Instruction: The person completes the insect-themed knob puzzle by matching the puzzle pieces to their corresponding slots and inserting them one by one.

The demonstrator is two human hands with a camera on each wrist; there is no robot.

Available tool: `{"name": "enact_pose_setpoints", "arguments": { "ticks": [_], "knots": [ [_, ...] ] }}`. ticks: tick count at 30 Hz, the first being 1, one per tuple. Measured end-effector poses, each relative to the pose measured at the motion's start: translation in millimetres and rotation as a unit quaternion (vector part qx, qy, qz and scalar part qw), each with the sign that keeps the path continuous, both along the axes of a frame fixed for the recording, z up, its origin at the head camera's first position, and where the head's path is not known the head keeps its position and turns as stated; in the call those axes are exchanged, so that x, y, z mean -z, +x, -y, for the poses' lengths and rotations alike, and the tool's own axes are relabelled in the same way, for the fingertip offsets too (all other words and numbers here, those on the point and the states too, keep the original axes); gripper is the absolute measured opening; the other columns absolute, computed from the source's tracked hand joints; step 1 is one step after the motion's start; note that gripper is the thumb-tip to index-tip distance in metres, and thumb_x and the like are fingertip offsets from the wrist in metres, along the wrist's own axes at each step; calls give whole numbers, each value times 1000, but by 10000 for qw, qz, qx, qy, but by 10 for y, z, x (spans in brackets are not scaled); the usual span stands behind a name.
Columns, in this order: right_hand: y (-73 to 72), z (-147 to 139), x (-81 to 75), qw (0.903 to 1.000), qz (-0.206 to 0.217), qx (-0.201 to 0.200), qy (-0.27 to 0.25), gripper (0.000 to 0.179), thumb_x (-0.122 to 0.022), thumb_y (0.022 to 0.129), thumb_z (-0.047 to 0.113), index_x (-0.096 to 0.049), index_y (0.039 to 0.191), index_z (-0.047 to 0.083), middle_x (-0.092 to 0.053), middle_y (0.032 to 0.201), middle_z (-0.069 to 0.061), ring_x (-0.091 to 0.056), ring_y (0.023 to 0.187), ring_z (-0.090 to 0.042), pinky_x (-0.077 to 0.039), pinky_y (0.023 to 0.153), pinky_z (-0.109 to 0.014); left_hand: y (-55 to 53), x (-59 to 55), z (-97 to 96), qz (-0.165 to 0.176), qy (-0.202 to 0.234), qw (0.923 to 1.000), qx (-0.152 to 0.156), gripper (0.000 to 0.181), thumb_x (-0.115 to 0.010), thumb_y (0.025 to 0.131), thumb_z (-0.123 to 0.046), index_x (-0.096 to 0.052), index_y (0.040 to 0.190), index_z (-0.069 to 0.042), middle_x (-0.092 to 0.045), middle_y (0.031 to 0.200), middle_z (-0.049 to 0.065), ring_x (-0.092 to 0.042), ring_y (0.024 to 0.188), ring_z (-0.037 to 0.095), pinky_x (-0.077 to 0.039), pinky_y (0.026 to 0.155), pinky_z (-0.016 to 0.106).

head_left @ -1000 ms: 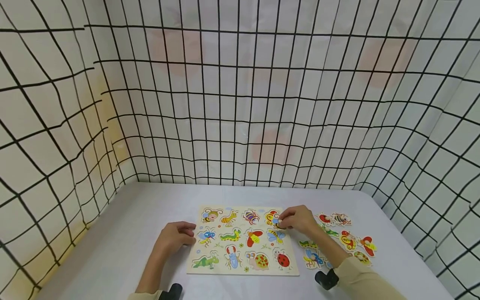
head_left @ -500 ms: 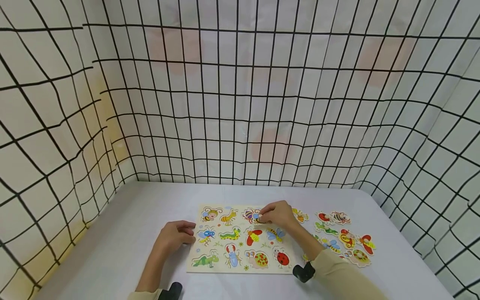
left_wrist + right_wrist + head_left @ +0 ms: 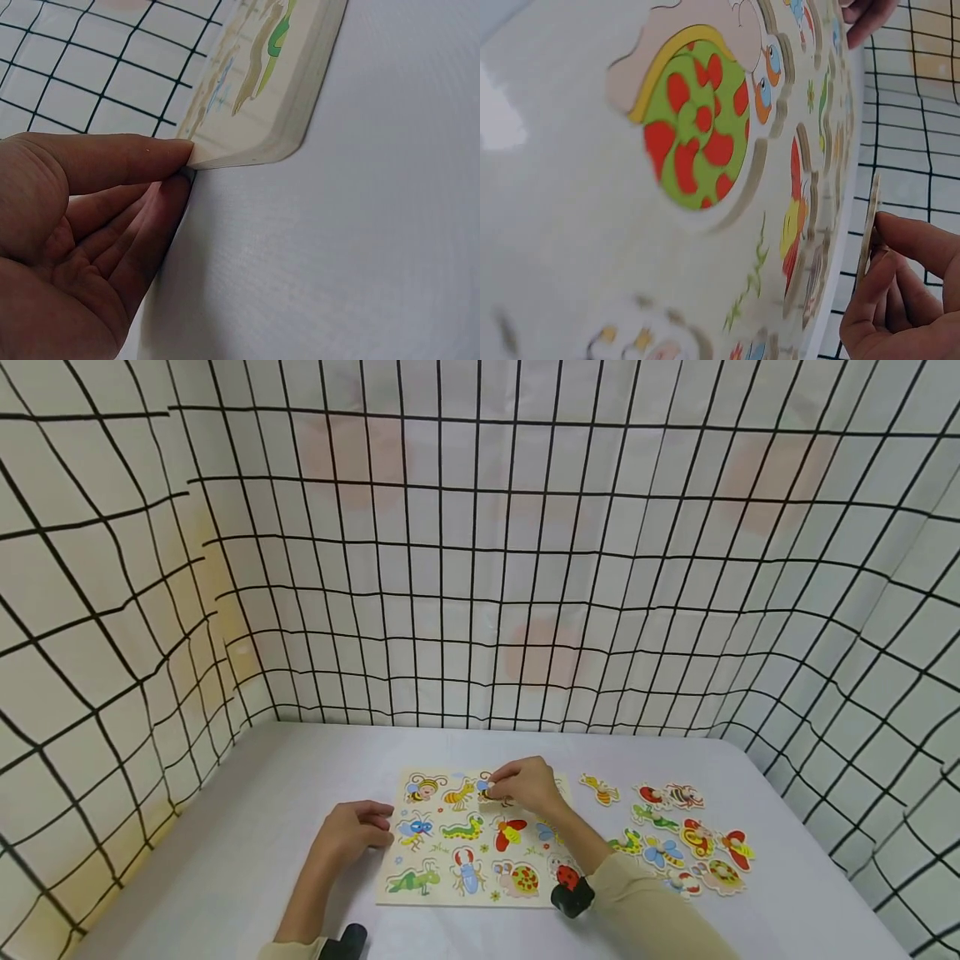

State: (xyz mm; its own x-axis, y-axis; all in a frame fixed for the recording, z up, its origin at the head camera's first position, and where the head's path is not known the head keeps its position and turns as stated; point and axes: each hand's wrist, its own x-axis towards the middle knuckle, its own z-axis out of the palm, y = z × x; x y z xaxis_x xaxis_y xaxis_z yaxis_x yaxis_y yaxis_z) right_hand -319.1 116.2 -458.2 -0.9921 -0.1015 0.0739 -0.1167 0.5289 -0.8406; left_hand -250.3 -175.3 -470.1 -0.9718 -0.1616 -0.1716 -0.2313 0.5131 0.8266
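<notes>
A pale puzzle board (image 3: 442, 897) with colourful insect pictures in cut-out recesses lies flat on the white table. My left hand (image 3: 352, 835) rests at its left side, with thumb and fingertips touching the edge; the left wrist view shows the thumb (image 3: 127, 159) against the board's rim. Over the top row, my right hand (image 3: 528, 785) pinches a thin bee puzzle piece (image 3: 485, 788) between thumb and fingers. Edge-on in the right wrist view, this bee piece (image 3: 868, 232) is held above the board. My right hand and forearm hide the board's upper right pictures.
Loose insect pieces lie right of the board, among them a yellow ant-like piece (image 3: 600, 789), a green grasshopper (image 3: 654, 817), a dragonfly (image 3: 662, 852) and a snail (image 3: 717, 877). Black-gridded white sheeting (image 3: 480, 610) surrounds the table's back and sides.
My right hand has moved left along the board's top row, carrying the bee piece. The loose pieces at the right are less covered by the arm. My left hand stays put.
</notes>
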Motion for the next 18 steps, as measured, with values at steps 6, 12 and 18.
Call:
{"name": "enact_pose_setpoints", "arguments": {
  "ticks": [6, 12, 18],
  "knots": [
    [-62, 187, 49, 9999, 78, -74, -120, 12, -87, 75, 15, -80, 84, 10, -75, 76, -1, -65, 65, -14, -50, 59, -27, 24, -35, -14, 33, 35, 10000, -34, 42, -81, 76, -3, -73, 118, -5, -68, 87, 6, -59, 78, 20, -50, 68, 29],
    [-76, 390, 31, 9995, 36, -257, -205, 12, -86, 75, 14, -80, 84, 9, -75, 77, -2, -65, 67, -13, -53, 63, -28, 38, -50, -30, 46, 113, 9999, -54, 43, -81, 75, -1, -73, 117, -4, -67, 85, 7, -59, 78, 21, -51, 68, 29],
    [-88, 632, 55, 9993, 43, -300, -241, 11, -87, 74, 13, -81, 83, 10, -75, 79, 0, -64, 69, -13, -52, 62, -27, 27, -32, -10, 50, 96, 9999, -51, 42, -81, 76, -2, -73, 117, -4, -67, 85, 7, -59, 78, 20, -51, 68, 29]
  ]
}}
